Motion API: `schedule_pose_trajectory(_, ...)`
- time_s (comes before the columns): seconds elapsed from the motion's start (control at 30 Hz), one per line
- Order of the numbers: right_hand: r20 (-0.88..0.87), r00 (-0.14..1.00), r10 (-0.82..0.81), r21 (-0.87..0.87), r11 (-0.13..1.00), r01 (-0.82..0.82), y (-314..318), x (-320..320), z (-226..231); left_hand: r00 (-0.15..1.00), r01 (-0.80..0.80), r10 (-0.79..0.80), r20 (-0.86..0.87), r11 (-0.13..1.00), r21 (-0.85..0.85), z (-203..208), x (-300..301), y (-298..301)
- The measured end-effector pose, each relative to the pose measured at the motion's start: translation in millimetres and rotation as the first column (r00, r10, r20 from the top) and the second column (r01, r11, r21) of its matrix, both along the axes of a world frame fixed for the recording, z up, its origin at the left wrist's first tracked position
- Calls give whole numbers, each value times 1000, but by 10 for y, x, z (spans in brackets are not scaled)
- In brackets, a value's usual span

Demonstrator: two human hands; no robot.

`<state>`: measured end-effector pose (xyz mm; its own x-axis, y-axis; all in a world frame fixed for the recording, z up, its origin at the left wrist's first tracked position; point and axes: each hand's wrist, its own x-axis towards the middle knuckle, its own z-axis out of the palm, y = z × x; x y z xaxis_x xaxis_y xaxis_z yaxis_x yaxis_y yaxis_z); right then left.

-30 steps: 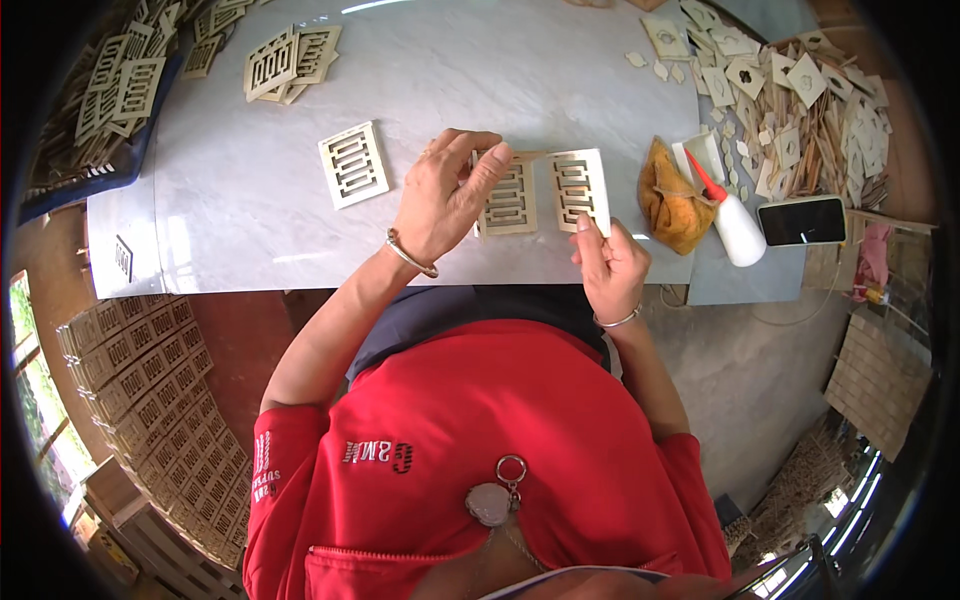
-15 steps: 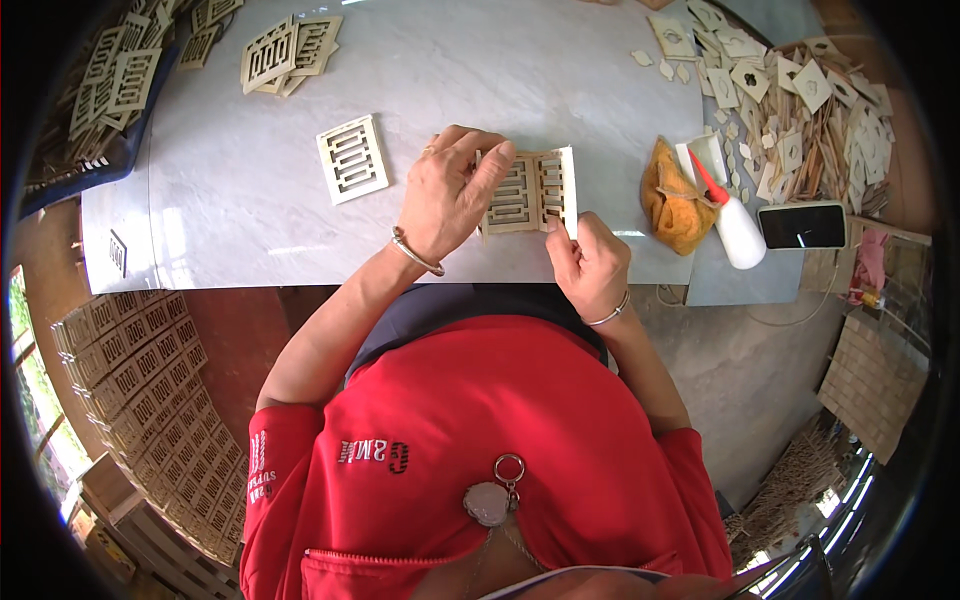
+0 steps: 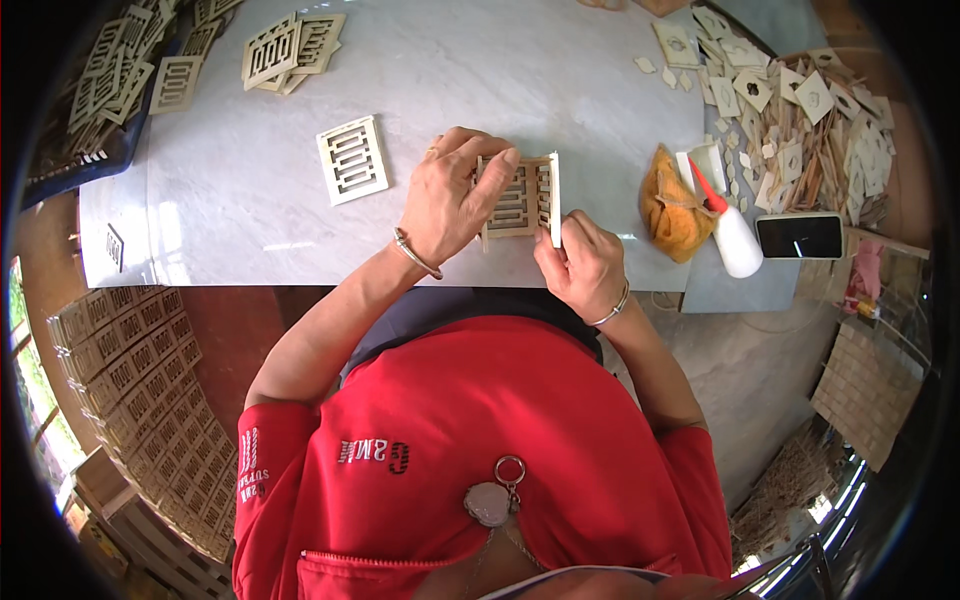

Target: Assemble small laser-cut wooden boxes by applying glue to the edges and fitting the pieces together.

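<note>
Near the table's front edge is a partly assembled wooden lattice box (image 3: 515, 205) made of pale cut-out panels. One panel lies flat, and the right side panel (image 3: 556, 200) stands nearly upright on its edge. My left hand (image 3: 450, 195) is closed over the box's left side, thumb along its top, hiding much of that side. The thumb and fingers of my right hand (image 3: 583, 260) pinch the lower end of the right side panel. A loose lattice panel (image 3: 353, 160) lies flat on the table to the left of my left hand.
To the right are an orange cloth (image 3: 675, 215), a white glue bottle with red nozzle (image 3: 738, 245) and a phone (image 3: 800, 236). Small wooden pieces (image 3: 790, 140) heap behind them. A blue basket (image 3: 90, 178) of panels stands far left, near stacked panels (image 3: 290, 50).
The right side panel has swung inward to the left, standing steeper, and my right hand has moved left with it. A panel now lies beside the blue basket. My left hand stays put.
</note>
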<state>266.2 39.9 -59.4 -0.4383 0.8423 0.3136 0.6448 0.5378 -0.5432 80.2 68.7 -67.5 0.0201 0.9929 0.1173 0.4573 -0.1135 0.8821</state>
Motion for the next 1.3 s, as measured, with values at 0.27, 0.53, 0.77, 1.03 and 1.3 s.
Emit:
schedule_pose_trajectory(0.27,16,1000,-15,-121,993,17,-31,57,36,995,-11,22,97,994,-111,97,-51,-27)
schedule_pose_trajectory(0.53,118,990,-83,-304,946,116,-59,710,429,752,198,-66,-655,972,129,177,-1225,-43)
schedule_pose_trajectory(0.77,-115,988,-106,-271,960,71,51,574,642,710,155,-65,-701,986,66,137,-1407,-153)
schedule_pose_trajectory(1.03,-642,765,45,-301,903,-306,172,-160,633,913,142,-217,346,963,228,604,-316,-203)
schedule_pose_trajectory(1.3,-791,600,-120,-440,793,-421,159,-104,682,793,163,-215,570,976,141,633,14,-270)
